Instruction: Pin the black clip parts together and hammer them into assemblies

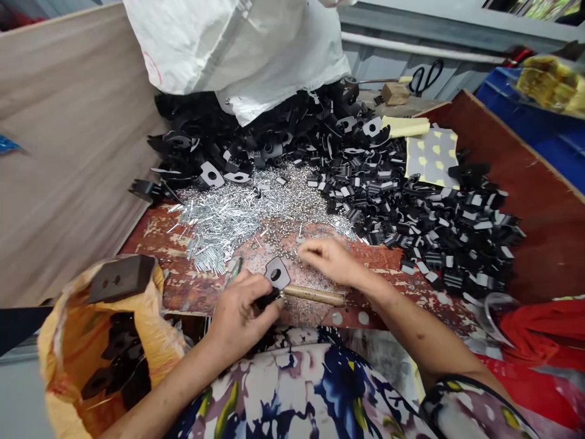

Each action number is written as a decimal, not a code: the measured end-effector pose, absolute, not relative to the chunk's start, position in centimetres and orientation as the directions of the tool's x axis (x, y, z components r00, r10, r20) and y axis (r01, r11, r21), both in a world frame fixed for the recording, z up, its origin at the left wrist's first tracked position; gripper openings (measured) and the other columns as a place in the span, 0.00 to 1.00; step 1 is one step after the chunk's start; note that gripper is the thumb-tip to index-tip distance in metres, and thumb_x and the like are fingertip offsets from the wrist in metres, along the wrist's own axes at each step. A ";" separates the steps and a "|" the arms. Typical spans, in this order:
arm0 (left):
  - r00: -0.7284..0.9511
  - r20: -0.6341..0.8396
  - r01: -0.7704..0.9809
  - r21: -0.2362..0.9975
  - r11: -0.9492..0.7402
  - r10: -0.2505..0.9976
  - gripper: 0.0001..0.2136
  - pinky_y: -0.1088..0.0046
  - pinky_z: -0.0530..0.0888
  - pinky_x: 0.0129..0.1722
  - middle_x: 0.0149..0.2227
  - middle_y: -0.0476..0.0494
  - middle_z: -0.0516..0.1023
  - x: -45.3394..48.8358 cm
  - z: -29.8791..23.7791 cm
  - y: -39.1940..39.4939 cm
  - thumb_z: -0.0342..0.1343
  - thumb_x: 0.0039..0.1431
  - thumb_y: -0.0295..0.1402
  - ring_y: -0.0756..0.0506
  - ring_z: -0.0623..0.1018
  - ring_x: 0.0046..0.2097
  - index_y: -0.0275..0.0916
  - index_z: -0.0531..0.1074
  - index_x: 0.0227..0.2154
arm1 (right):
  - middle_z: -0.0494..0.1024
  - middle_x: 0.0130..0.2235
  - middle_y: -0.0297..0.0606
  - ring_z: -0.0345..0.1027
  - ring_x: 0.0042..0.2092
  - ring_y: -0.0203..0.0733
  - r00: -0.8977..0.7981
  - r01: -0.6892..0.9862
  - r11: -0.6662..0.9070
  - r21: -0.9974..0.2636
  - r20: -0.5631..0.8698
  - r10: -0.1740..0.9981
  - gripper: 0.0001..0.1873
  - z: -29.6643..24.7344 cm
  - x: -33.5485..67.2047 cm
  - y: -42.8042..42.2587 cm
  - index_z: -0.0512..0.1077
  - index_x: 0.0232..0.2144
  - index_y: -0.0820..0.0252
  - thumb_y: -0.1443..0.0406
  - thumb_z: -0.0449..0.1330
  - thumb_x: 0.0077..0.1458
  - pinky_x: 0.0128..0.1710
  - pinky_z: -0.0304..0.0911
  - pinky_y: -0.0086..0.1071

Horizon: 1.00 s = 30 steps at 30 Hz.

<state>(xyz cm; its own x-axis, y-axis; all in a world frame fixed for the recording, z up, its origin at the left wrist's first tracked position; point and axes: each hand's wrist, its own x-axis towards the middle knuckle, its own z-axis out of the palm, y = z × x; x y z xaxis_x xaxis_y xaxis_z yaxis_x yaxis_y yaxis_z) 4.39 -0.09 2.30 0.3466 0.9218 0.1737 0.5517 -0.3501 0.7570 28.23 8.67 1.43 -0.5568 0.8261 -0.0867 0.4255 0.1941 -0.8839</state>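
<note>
My left hand (pixel 244 308) is closed around a black plastic clip part (pixel 276 273), whose flat grey face with a dark round hole points up past the fingers. Just to the right of it, my right hand (pixel 326 259) has thumb and fingers pinched together at the near edge of the small metal springs (pixel 292 213); whatever sits between the fingertips is too small to make out. Under both hands, a wooden handle (pixel 315 295) lies on the worn red table (pixel 375 268). A pile of thin metal pins (pixel 219 222) spreads beyond my left hand.
Small black clip pieces (pixel 388 201) are heaped on the right, larger ones (pixel 205 134) at the back under a white sack (pixel 247 49). A yellow sack (pixel 59 341) with black parts stands at lower left. Boards (pixel 68 134) wall the left side. Scissors (pixel 425 78) rest at the back.
</note>
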 end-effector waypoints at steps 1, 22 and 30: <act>0.300 0.145 0.509 0.812 -0.286 0.943 0.14 0.66 0.62 0.35 0.24 0.51 0.65 4.1 2.1 -0.1 0.55 0.63 0.33 0.46 0.67 0.31 0.41 0.61 0.22 | 0.78 0.35 0.36 0.69 0.38 0.39 -0.488 0.536 0.324 -0.780 0.027 0.872 0.10 1.5 28.6 10.3 0.75 0.32 0.57 0.67 0.56 0.66 0.42 0.64 0.37; 0.148 -0.424 -0.314 0.836 0.449 0.893 0.13 0.80 0.67 0.20 0.27 0.49 0.65 2.6 0.4 -0.7 0.69 0.48 0.40 0.51 0.63 0.28 0.37 0.74 0.22 | 0.76 0.34 0.37 0.66 0.38 0.42 -0.546 0.807 0.551 -0.213 0.084 0.833 0.11 0.9 32.3 15.5 0.75 0.38 0.58 0.75 0.59 0.54 0.40 0.56 0.36; 0.126 -0.427 -0.360 0.822 0.442 0.896 0.13 0.80 0.69 0.20 0.29 0.48 0.68 2.5 0.2 -0.8 0.69 0.49 0.40 0.51 0.66 0.28 0.37 0.74 0.22 | 0.76 0.35 0.36 0.66 0.42 0.43 -0.676 0.696 0.670 -0.257 0.078 0.733 0.08 2.0 28.8 11.6 0.79 0.34 0.56 0.65 0.61 0.65 0.46 0.54 0.38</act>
<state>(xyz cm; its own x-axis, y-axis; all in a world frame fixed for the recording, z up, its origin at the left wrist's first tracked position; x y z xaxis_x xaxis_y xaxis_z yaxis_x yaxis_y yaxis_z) 2.52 -0.85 0.19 0.1258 0.8956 -0.4268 -0.3598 0.4421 0.8216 28.80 11.58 1.99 -0.6760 0.7328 0.0781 0.6964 0.6699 -0.2574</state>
